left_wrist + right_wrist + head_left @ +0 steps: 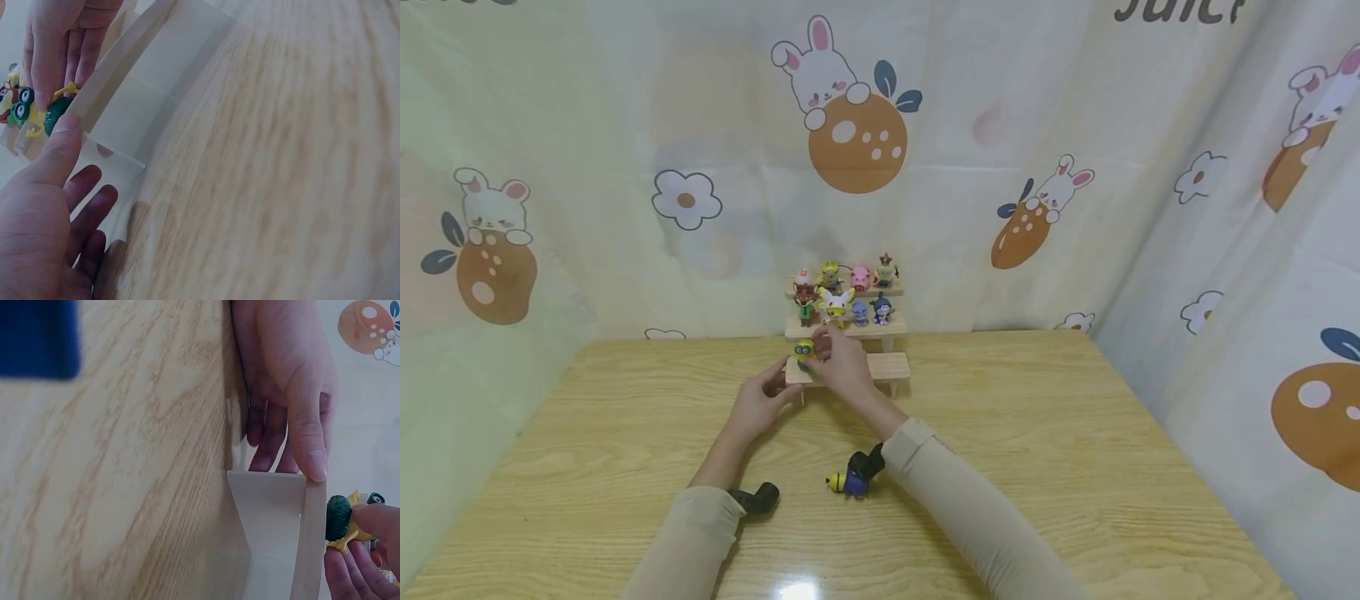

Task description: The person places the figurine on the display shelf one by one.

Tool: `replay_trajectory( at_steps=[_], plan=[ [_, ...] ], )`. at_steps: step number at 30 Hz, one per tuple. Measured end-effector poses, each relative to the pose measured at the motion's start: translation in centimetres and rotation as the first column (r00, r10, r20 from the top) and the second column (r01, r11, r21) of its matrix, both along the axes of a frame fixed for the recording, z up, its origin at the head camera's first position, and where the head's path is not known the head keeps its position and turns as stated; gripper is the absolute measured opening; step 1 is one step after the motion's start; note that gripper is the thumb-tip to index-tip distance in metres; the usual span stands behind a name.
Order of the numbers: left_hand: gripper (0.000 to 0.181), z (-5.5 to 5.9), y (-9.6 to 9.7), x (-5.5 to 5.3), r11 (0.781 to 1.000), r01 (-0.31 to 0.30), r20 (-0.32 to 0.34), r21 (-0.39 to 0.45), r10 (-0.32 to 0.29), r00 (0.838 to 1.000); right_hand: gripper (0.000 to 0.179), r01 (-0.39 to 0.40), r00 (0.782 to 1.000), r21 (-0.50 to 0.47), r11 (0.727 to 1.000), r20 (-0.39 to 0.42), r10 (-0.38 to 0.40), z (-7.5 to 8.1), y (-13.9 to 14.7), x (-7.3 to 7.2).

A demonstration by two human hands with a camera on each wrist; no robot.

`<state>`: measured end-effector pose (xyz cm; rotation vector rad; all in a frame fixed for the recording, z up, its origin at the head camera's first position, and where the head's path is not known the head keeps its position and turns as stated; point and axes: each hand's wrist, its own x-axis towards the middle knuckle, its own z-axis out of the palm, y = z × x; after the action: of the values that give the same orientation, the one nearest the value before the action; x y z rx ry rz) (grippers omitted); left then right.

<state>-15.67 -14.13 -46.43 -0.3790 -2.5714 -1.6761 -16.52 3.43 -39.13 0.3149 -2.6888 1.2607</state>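
Observation:
A small yellow toy figure (804,350) with green goggles and a green lower body stands at the left end of the lowest shelf. My right hand (844,367) pinches it from the right; the left wrist view shows the figure (57,119) upright against the board, its arms spread. My left hand (758,404) holds the left end of the wooden display shelf (889,366). Its thumb lies on the board's edge and its other fingers bend beside the clear leg, as the right wrist view shows of the left hand (284,369).
Behind, two higher tiers (846,330) carry several small figures, among them a pink pig (860,278). A yellow and blue figure (854,485) lies on the wooden table (1037,433) near my right sleeve. A patterned curtain (737,275) hangs behind the shelves.

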Motion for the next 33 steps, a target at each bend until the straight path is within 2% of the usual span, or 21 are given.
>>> replay_trajectory(
  at_steps=[5, 14, 23, 29, 33],
  plan=[
    [0.070, 0.0, 0.1, 0.1, 1.000, 0.001, -0.006, 0.004, -0.001, 1.000, 0.037, -0.018, 1.000, -0.008, 1.000, -0.004, 0.018, 0.2, 0.1, 0.1],
    [0.073, 0.3, 0.0, 0.3, 1.000, 0.012, 0.011, 0.007, -0.012, 1.000, 0.042, -0.068, 0.997, -0.035, 0.997, 0.040, 0.069, 0.3, 0.4, 0.0],
    [0.072, 0.5, 0.1, 0.4, 1.000, 0.002, 0.009, -0.002, -0.002, 1.000, 0.049, -0.114, 0.993, 0.004, 0.993, 0.028, 0.114, 0.5, 1.4, 0.4],
    [0.072, 0.6, 0.2, 0.4, 1.000, -0.003, 0.014, -0.011, 0.004, 1.000, 0.049, -0.107, 0.994, 0.039, 0.993, 0.024, 0.106, 0.6, 3.1, 1.7],
    [0.074, 0.6, 0.2, 0.4, 1.000, -0.009, 0.011, -0.025, 0.009, 1.000, 0.040, -0.181, 0.982, 0.085, 0.980, 0.062, 0.177, 1.3, 4.6, 3.4]
  ],
)
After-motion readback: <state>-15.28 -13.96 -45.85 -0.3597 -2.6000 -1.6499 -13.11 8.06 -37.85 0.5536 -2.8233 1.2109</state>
